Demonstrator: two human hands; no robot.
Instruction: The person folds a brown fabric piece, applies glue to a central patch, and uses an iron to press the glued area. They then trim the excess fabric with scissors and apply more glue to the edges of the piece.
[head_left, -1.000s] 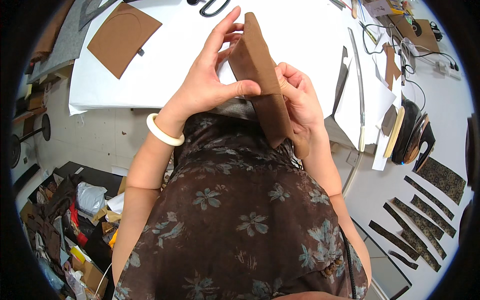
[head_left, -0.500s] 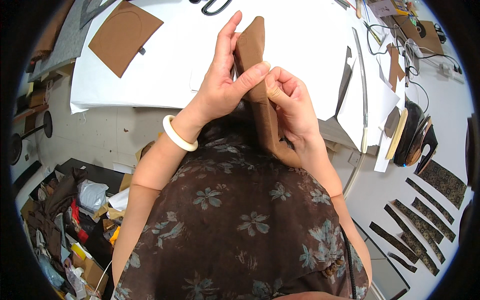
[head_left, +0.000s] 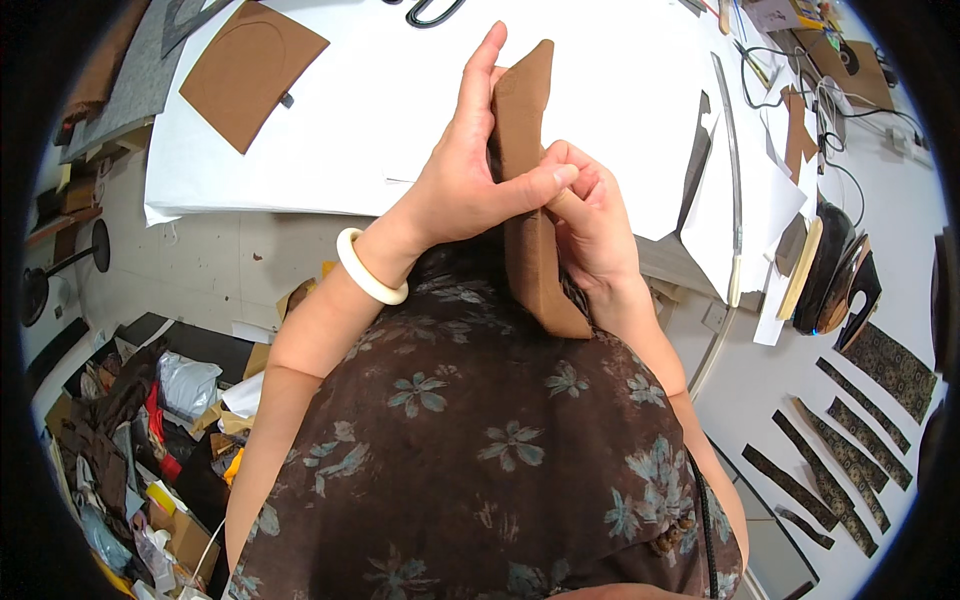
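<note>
Between my hands a long brown leather-like piece (head_left: 530, 255) stands lengthwise, its lower end beside my patterned top. It looks folded along its length, and its exact kind does not show. My left hand (head_left: 470, 185) is wrapped around the piece's left side; its thumb lies across the front and its fingers stretch up behind. On the other edge, my right hand (head_left: 600, 225) pinches the piece near its middle, with thumb and fingertips close to my left thumb. A white bangle (head_left: 371, 267) circles my left wrist.
On the white-covered table (head_left: 330, 140) lie a flat brown square (head_left: 254, 75) with a curved line, and dark scissor handles (head_left: 436, 10). Grey strips, paper and cables (head_left: 820, 110) crowd the right side. A bin of scraps (head_left: 120, 440) stands lower left; patterned strips (head_left: 820, 470) lie lower right.
The brown piece has shifted slightly right and straightened. My left thumb has slid lower across it, toward my right hand. My right hand keeps its pinch in nearly the same place.
</note>
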